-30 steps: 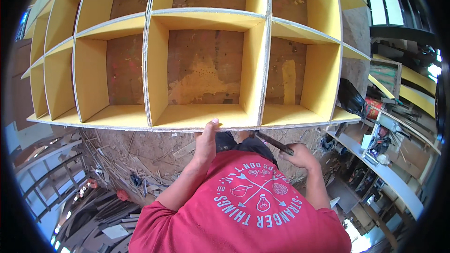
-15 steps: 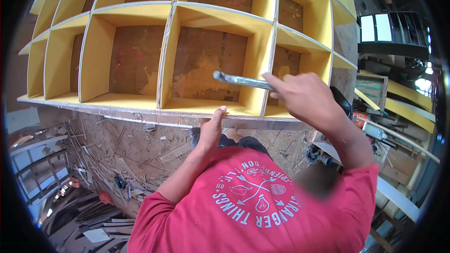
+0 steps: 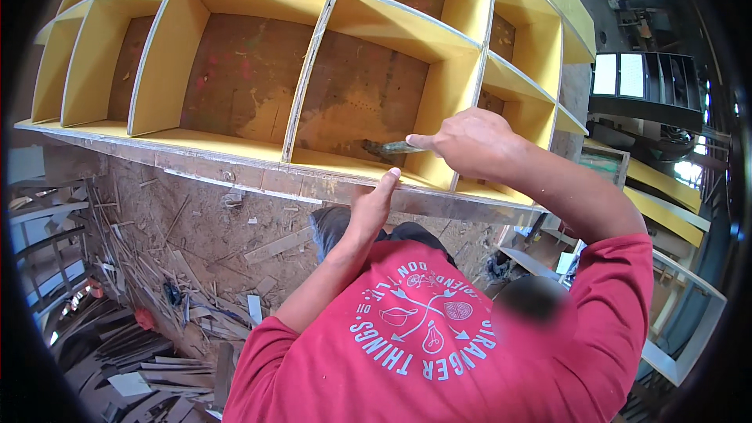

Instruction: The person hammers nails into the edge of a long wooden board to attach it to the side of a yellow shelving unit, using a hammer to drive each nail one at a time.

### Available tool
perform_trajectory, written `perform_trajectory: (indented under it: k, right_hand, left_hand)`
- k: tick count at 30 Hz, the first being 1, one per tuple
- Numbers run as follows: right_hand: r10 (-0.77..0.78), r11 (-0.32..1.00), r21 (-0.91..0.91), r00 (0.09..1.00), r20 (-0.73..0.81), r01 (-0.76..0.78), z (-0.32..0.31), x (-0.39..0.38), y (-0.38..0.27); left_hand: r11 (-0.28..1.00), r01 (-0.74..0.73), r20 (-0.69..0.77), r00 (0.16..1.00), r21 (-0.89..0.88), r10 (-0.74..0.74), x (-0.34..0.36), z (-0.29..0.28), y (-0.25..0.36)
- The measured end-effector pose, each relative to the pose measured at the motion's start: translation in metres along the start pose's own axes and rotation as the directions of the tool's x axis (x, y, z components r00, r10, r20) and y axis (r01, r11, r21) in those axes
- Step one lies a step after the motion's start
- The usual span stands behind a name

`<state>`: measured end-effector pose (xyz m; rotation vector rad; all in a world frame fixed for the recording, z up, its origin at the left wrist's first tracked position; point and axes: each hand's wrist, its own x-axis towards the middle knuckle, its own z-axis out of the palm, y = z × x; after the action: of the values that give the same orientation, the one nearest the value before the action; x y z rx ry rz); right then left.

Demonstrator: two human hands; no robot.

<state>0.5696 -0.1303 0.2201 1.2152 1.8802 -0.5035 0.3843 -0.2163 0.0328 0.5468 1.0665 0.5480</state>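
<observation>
A large yellow wooden shelf unit (image 3: 482, 86) with square compartments and brown backs lies in front of me. My right hand (image 3: 476, 143) is closed round a tool that looks like a hammer (image 3: 395, 147). Its dark, blurred head is low inside a middle compartment, just above the near board. My left hand (image 3: 374, 202) grips the near edge of the unit, thumb on top and fingers hidden below. Whether a small nail is under the thumb does not show. The hammer's head is a short way above and left of that thumb.
Wood scraps (image 3: 188, 282) and offcuts litter the dusty floor at the left. A pale wooden frame (image 3: 689, 345) leans at the right, near yellow boards (image 3: 666, 215). A dark cabinet (image 3: 646, 86) with pale panels stands at the far right.
My right hand has brought the hammer down from above the unit toward the compartment's near board. My left hand stays on the edge. The whole view has turned slightly.
</observation>
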Motion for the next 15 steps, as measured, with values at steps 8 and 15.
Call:
perform_trajectory:
  k: [8,15]
  right_hand:
    - [0.033,0.998,-0.062,0.995,0.091,-0.027,0.007,0.005,-0.002]
    - [0.051,0.998,-0.044,0.998,0.032,-0.05,0.014,0.002,0.0]
  left_hand:
    - [0.996,0.084,0.037,0.996,0.022,-0.085,-0.002,-0.002,0.004]
    - [1.0,-0.015,0.008,1.0,0.013,0.014,0.0,0.002,0.004]
